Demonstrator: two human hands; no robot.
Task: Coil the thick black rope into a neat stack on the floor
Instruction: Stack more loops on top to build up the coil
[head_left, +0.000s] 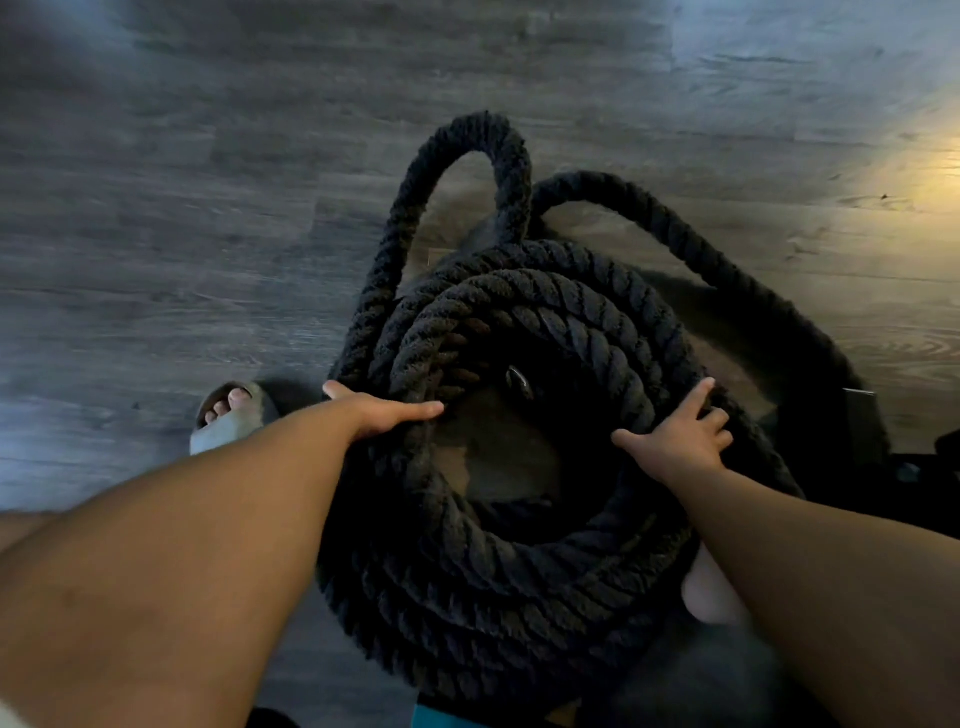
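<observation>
Rope: the thick black twisted rope (519, 571) lies ringed on the grey wood-plank floor (208, 208), between my arms.
Left grip: my left hand (387, 413) lies flat with straight fingers, steadying the left rim.
Right grip: my right hand (680, 441) presses the right rim with fingers spread, squaring the rings.
Untucked: two loose loops (467, 140) bulge past the far side.

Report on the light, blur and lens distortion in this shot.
Head view: dim overall, the black rope losing strand detail in shadow on its near side; a warm yellow glow washes the floor at the right edge; planks at far left look smeared; wide-angle stretch swells both forearms near the bottom, while the left hand and right hand look fairly sharp.
</observation>
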